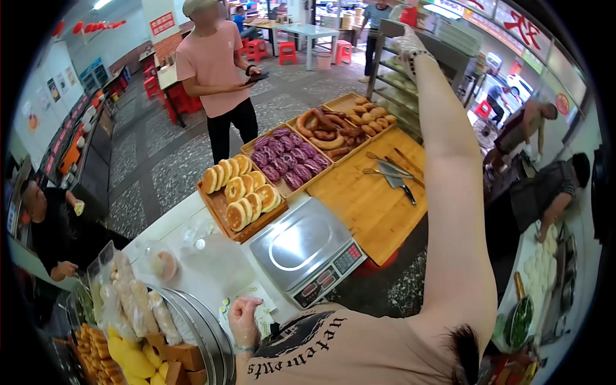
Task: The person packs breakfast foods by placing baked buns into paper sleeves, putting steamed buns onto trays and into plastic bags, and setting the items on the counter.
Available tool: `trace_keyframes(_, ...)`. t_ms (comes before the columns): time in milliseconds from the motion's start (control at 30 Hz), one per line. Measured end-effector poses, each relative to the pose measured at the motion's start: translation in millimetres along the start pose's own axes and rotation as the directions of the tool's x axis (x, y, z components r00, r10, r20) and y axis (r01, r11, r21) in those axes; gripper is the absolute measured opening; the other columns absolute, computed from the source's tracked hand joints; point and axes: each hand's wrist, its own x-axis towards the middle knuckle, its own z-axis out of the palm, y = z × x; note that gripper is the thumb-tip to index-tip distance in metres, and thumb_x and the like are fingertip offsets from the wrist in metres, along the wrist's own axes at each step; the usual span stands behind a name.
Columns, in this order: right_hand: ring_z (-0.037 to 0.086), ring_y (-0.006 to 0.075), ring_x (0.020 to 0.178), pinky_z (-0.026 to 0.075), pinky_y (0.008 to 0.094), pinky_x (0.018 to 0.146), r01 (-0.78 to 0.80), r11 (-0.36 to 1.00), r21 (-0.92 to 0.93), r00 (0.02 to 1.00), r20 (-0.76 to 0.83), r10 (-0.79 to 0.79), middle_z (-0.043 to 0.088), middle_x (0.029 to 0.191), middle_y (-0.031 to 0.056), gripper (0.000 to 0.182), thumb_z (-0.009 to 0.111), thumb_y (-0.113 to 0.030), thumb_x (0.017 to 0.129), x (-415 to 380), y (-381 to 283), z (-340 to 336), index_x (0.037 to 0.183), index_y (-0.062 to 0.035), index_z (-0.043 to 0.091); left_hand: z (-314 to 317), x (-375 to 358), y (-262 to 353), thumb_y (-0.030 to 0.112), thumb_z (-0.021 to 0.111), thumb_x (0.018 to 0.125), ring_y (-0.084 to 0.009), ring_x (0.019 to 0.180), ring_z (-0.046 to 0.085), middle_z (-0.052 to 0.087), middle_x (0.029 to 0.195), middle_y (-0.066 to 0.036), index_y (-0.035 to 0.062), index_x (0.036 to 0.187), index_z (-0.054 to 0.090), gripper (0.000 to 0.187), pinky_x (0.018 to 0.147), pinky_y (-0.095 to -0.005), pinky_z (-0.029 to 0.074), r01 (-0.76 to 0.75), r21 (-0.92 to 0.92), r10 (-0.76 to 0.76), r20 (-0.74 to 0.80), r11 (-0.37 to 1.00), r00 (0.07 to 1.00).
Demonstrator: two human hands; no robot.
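My right arm stretches far forward, and my right hand (409, 46), seemingly in a thin clear glove, is at the upper part of the metal tray rack (385, 54). Its fingers are too small and indistinct to read. Close to my body, my left hand (245, 321) is curled closed beside printed plastic bags (264, 314) on the counter. Whatever it may hold is hidden. A flat digital scale (301, 240) lies just beyond it. Past the scale are a wooden tray (221, 215) of round browned flatbreads (236, 188) and a tray of purple swirled buns (289, 154).
Sausages (327, 131) and small brown buns (372, 119) fill another tray. Whisks (378, 156) and a knife (401, 183) lie on the wooden board (359, 199). Bagged food (131, 295) stands at lower left. A person in pink (215, 64) faces the counter; others work at right.
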Motion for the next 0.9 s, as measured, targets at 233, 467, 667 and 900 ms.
trace_keyframes(233,0.062,0.0293,0.099,0.049,0.0367,0.085,0.26,0.931,-0.257,0.956,0.204,-0.21,0.063,0.102,0.0219,0.058,0.059,-0.022,0.078,5,3,-2,0.132,-0.005,0.044,4,0,-2,0.0,0.055,0.086,-0.0176,0.08,0.057,0.057,0.077,-0.007,0.0065,0.072,0.048,0.017,0.085,-0.0352,0.047,0.018,-0.062,-0.016,0.035,0.998,0.999)
trace_keyframes(467,0.056,0.0143,0.087,0.05,0.0329,0.074,0.303,0.651,0.696,0.572,0.414,-0.708,0.061,0.099,0.0028,0.036,0.061,-0.035,0.083,-262,-67,57,0.108,-0.0091,0.063,2,4,3,0.0,0.055,0.086,-0.0188,0.082,0.058,0.06,0.079,-0.009,0.0035,0.075,0.051,0.012,0.085,-0.0345,0.046,0.007,-0.074,-0.005,0.018,0.997,1.0)
trace_keyframes(667,0.061,0.012,0.082,0.051,0.0276,0.072,-0.362,0.731,0.579,0.052,0.795,-0.604,0.065,0.09,0.0051,0.032,0.053,-0.033,0.092,-495,-77,149,0.102,-0.0054,0.064,19,14,16,0.011,0.048,0.092,-0.02,0.097,0.057,0.06,0.104,-0.014,0.0,0.091,0.059,0.016,0.089,-0.0332,0.045,-0.053,-0.089,0.048,-0.065,0.995,0.997)
trace_keyframes(900,0.057,0.0162,0.071,0.049,0.031,0.067,-0.488,0.54,0.686,0.094,0.656,-0.749,0.061,0.077,0.0102,0.039,0.053,-0.036,0.092,-587,-84,161,0.087,0.002,0.062,29,11,38,0.03,0.039,0.093,-0.0174,0.091,0.059,0.061,0.107,-0.013,-0.0025,0.114,0.058,0.043,0.074,-0.0259,0.049,-0.178,0.562,-0.021,0.329,0.808,0.944)
